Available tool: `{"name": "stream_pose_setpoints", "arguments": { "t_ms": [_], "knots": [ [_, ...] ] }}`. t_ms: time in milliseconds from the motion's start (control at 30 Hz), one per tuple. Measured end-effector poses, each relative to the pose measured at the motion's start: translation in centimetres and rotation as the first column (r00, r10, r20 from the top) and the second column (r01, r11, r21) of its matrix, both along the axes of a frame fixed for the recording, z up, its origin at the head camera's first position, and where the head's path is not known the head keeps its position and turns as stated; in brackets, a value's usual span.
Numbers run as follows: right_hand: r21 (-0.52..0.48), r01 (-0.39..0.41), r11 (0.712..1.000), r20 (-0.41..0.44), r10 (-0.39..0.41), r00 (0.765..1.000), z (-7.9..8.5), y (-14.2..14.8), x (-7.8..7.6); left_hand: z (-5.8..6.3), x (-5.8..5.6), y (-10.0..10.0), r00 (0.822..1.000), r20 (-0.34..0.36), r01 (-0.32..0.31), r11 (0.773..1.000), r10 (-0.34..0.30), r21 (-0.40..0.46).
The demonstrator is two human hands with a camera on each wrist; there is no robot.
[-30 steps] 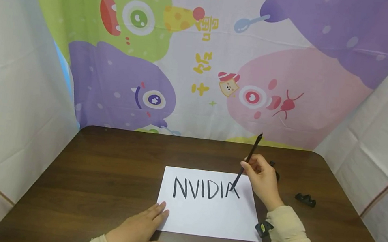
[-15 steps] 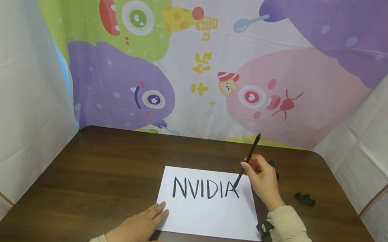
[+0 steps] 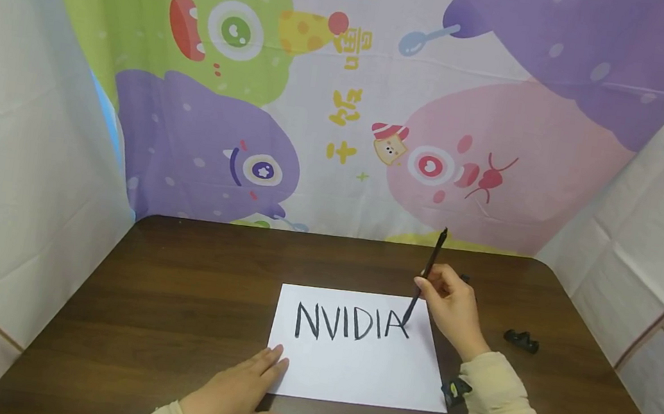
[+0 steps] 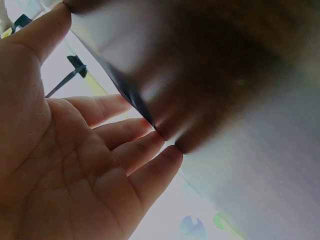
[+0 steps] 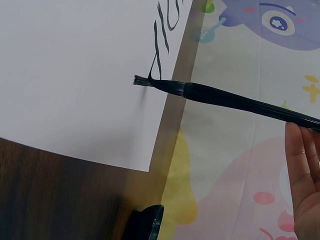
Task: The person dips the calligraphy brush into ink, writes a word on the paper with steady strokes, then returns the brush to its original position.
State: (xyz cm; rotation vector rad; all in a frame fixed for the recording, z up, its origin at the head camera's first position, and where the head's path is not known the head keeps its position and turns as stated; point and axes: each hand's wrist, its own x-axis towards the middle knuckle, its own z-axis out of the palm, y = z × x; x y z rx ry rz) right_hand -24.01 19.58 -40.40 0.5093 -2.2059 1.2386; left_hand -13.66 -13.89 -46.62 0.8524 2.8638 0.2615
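A black writing brush [image 3: 434, 255] is pinched between the thumb and fingers of my right hand [image 3: 451, 307], its shaft leaning up and away. The dark bristles [image 5: 170, 86] meet the white paper [image 3: 347, 377] at the right leg of the letter A. "NVIDIA" stands in black strokes [image 3: 348, 324] across the sheet's upper half. My left hand [image 3: 238, 390] lies with its fingers extended at the sheet's lower left edge, fingertips on the paper and thumb on the table. In the left wrist view the palm of the left hand [image 4: 75, 175] fills the left side.
On the dark wooden table [image 3: 181, 299], a small black wavy brush rest [image 3: 521, 340] sits right of the paper. A black dish [image 5: 145, 222] is mostly hidden behind my right hand. A cartoon-print curtain [image 3: 333, 200] hangs at the table's far edge.
The brush tip and my right hand have shifted slightly right along the A's crossbar to its right leg. My left hand and the paper stay in place.
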Motion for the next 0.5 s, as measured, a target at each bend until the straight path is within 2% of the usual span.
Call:
{"name": "stream_pose_setpoints", "arguments": {
  "t_ms": [500],
  "knots": [
    [0.022, 0.025, 0.999, 0.005, -0.025, 1.0, 0.13, 0.1, 0.08, 0.2, 0.21, 0.0, 1.0, -0.018, 0.0, 1.0, 0.0, 0.016]
  ]
}}
